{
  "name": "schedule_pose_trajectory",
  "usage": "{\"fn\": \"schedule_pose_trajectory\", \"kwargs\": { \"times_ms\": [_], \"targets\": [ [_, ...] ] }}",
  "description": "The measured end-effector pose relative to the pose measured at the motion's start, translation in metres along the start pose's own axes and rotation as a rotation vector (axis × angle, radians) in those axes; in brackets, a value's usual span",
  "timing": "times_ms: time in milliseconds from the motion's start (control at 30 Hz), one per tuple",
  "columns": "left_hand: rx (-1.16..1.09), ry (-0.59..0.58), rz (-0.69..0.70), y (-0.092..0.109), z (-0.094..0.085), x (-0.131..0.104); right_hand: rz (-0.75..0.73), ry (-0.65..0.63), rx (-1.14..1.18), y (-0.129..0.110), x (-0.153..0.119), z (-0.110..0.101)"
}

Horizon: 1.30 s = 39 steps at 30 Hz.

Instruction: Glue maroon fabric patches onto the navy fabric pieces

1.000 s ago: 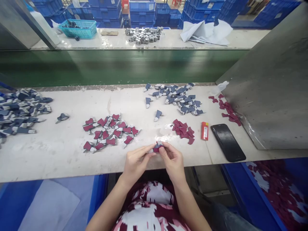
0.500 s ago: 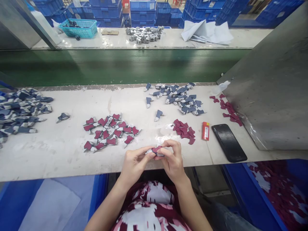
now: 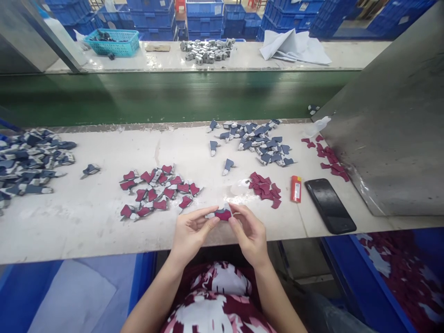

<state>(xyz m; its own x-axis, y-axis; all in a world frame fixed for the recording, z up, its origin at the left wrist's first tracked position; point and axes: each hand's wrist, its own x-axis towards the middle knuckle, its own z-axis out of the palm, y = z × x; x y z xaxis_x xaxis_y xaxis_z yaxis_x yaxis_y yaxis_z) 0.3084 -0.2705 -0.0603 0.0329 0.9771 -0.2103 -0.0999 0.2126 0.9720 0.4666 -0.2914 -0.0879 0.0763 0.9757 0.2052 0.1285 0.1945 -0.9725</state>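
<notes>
Between my two hands is a small blue-grey and white moulded part (image 3: 222,214) with a maroon patch on its near face. My left hand (image 3: 191,232) pinches its left end, and my right hand (image 3: 250,232) grips its right end with thumb and fingers. Ahead and to the left lie several similar parts with maroon patches (image 3: 159,187). A small heap of loose maroon pieces (image 3: 265,188) is just beyond my right hand. Farther back is a pile of blue-grey parts (image 3: 258,138) without maroon on the sides that show.
A red lighter (image 3: 296,188) and a black phone (image 3: 330,206) lie at the right, near a metal panel (image 3: 391,115). More blue-grey parts (image 3: 31,157) are heaped at far left. Behind the table runs a green conveyor belt (image 3: 156,97). Blue bins stand below the table edge.
My right fingers have shifted from on top of the part to its right end, and the maroon face shows more fully. A small part has appeared on the belt at the right.
</notes>
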Motion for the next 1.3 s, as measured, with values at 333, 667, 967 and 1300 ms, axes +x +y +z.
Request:
{"fn": "schedule_pose_trajectory", "kwargs": {
  "times_ms": [333, 667, 967, 1300],
  "targets": [
    [0.017, -0.024, -0.078, 0.004, -0.004, 0.001, 0.102, -0.006, 0.069, 0.0, 0.002, 0.005],
    [0.101, -0.064, -0.037, 0.007, -0.024, 0.017, 0.223, 0.038, 0.19, 0.003, 0.014, 0.026],
    [0.676, -0.088, 0.11, 0.075, -0.101, 0.047, -0.374, 0.177, -0.271, -0.007, 0.016, 0.04],
    [1.386, -0.311, 0.143, 0.121, -0.158, 0.135, -0.308, 0.261, -0.677, 0.023, 0.038, 0.003]
  ]
}}
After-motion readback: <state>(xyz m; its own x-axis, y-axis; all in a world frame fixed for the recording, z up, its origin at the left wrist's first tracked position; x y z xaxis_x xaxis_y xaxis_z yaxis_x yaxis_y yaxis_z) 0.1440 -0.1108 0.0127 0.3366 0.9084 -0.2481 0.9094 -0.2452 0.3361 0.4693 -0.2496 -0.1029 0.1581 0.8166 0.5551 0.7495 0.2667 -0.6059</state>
